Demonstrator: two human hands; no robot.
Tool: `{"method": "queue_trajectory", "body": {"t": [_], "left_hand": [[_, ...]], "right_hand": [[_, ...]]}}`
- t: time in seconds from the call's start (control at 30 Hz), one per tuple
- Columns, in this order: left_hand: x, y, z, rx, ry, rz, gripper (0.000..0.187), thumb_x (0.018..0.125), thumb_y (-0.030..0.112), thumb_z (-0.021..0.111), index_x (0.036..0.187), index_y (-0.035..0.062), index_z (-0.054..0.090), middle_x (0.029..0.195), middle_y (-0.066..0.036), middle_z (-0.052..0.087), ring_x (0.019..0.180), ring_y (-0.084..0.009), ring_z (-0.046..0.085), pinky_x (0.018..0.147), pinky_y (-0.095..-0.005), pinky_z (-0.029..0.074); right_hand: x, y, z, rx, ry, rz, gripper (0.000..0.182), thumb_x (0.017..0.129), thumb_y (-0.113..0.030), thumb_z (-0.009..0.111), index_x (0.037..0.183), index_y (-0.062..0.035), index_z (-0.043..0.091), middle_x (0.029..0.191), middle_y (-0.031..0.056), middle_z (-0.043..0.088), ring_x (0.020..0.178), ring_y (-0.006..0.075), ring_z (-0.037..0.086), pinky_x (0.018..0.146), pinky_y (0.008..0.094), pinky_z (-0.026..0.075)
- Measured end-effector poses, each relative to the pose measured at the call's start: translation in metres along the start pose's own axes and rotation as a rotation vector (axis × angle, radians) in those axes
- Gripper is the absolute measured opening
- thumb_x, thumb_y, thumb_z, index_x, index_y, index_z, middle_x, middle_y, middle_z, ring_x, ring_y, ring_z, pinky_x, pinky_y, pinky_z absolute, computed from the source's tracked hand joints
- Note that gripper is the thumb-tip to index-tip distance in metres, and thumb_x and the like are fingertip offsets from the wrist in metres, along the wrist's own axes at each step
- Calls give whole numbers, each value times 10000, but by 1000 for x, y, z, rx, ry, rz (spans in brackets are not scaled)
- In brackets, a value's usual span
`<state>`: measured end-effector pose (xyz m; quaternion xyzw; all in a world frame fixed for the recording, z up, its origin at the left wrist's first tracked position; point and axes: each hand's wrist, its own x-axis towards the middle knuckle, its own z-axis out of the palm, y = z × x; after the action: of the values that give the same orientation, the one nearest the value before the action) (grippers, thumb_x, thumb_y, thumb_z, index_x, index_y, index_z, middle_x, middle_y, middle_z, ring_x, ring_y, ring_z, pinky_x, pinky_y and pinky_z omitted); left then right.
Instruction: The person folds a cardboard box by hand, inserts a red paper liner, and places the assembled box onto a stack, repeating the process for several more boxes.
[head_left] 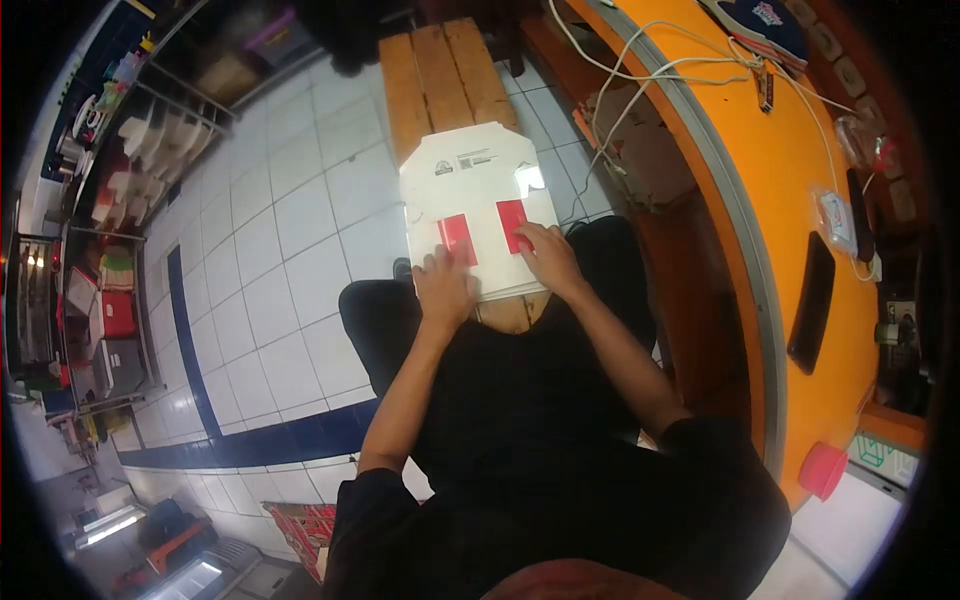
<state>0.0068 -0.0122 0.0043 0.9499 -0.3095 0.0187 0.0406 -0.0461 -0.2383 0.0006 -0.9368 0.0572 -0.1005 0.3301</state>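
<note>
Black cloth covers the person's lap and both arms run forward from it to a wooden tabletop (440,75), a narrow plank bench that stretches away across the white tiled floor (290,230). On its near end lies a stack of flat white cardboard sheets (475,185), printed with two red patches (459,239) and small dark marks near the far edge.

The left hand (443,285) lies palm down on the near edge of the sheets, fingers flat and loosely spread, tips touching the left red patch. The right hand (546,258) lies likewise, just beside it, fingers stretched flat with the tips on the right red patch. Neither hand grips anything; both press on top of the stack.

To the right, an orange counter (790,200) curves past, carrying a black slab (811,302), white cables (660,70) and a small packet (835,218); a red cup (822,470) sits at its near end. A blue tile stripe (260,440) crosses the floor at left. Farther left stand shelves (110,200) of folded white boxes and red items.
</note>
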Motion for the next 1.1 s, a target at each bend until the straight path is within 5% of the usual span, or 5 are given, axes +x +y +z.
{"method": "queue_trajectory", "body": {"t": [0.07,0.2,0.53,0.73,1.1], "left_hand": [[5,6,-9,58,311,-39,707,872,323,603,1516,86,433,1241,-161,557,1061,-354,570,950,-536,410],[38,34,-37,-462,227,-84,568,905,356,654,1360,27,572,1223,-219,623,1151,-395,590,986,-509,453],[119,42,70,-1247,-162,-377,242,860,198,689,832,-40,724,725,-142,692,666,-232,664,654,-382,527],[107,41,50,-1594,-168,-537,226,949,122,638,1119,-17,695,882,-48,695,727,-109,625,624,-261,485],[85,71,40,-1333,-17,-344,380,923,19,591,1291,-69,633,925,-141,752,828,-188,729,752,-315,597]], "right_hand": [[1,4,-6,54,3,31,273,914,-108,644,1183,-66,672,1225,143,694,1022,347,643,929,427,502],[2,14,-3,155,72,-20,282,900,-54,616,1174,-59,685,1132,150,722,1005,338,649,937,422,478],[-14,35,3,203,247,47,391,872,-31,682,1260,-56,649,1295,145,648,1111,341,624,864,397,550],[-37,37,17,646,225,609,394,898,-105,709,1260,-3,590,1039,145,710,923,216,717,762,351,561],[-26,-7,3,248,296,208,184,937,-133,724,1048,12,740,979,172,722,871,277,730,755,352,557]]}}
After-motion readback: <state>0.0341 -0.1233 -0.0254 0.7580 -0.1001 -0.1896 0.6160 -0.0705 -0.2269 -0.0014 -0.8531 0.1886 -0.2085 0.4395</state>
